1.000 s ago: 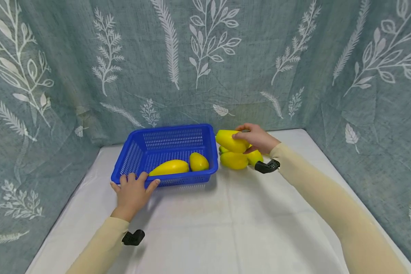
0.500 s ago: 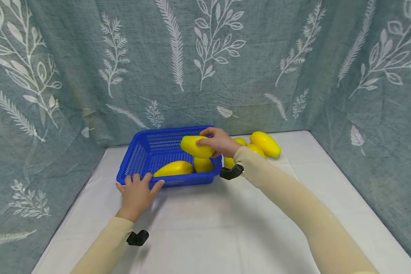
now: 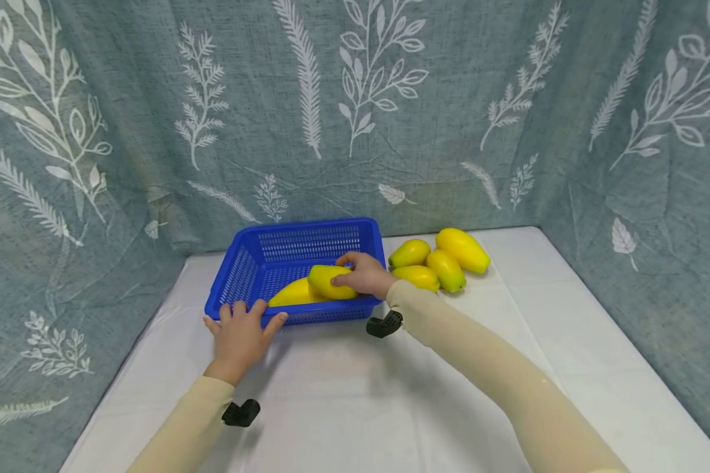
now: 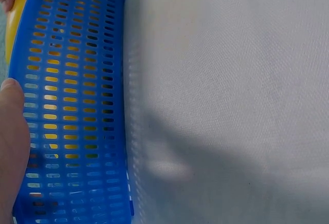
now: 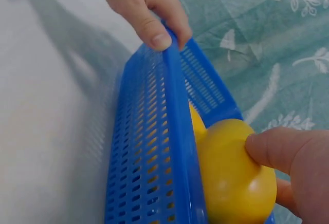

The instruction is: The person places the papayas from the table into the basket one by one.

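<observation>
In the head view my right hand (image 3: 363,274) holds a yellow papaya (image 3: 330,282) low inside the blue plastic basket (image 3: 307,226). The fingers and thumb lie on its sides in the right wrist view, where the papaya (image 5: 231,172) sits close to the rim. Beneath and left of it, another yellow papaya (image 3: 290,294) lies along the near wall. A further fruit in the basket is hidden behind the held one. My left hand (image 3: 239,338) grips the basket's near rim at the left corner, thumb outside and fingers over the edge.
Right of the basket, several yellow and green-tinged papayas (image 3: 445,269) lie grouped on the white tablecloth (image 3: 355,407). A grey-green leaf-patterned curtain (image 3: 331,184) stands behind the basket and along both sides.
My right hand has carried the papaya left from the group, over the basket's right wall and down into it. The left hand has stayed on the rim.
</observation>
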`<state>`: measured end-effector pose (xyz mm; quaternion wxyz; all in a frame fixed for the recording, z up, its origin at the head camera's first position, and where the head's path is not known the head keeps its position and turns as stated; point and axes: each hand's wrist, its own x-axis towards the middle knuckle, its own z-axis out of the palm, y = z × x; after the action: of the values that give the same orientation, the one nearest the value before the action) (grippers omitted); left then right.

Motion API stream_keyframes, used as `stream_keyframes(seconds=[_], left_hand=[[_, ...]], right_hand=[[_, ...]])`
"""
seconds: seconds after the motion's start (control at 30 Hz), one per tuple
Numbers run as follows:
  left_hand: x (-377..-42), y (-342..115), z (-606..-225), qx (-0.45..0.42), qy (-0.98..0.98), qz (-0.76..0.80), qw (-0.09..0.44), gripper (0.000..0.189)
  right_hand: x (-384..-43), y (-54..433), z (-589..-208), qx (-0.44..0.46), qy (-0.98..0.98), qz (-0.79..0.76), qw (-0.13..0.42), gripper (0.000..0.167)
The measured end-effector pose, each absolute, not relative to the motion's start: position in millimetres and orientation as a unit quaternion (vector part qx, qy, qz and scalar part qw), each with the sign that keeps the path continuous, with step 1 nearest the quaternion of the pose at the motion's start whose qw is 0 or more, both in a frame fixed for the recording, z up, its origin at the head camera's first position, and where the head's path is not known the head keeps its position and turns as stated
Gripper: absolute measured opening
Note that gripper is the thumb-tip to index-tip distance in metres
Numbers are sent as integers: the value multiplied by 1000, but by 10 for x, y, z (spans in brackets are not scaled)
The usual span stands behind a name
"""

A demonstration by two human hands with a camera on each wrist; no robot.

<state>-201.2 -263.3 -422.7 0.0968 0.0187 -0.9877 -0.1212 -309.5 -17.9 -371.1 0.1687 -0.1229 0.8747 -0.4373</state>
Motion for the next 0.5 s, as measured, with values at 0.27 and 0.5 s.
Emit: stream_keyframes(seconds=[0.27, 0.5], left_hand=[[-2018, -2642, -4237, 21, -988, -126, 93, 60], [-2015, -2633, -4238, 24, -987, -130, 89, 60]], right_hand=[[-3093, -135, -3687, -118, 878, -432, 171, 53], [-3199, 205, -3442, -91, 851, -480, 192, 56]])
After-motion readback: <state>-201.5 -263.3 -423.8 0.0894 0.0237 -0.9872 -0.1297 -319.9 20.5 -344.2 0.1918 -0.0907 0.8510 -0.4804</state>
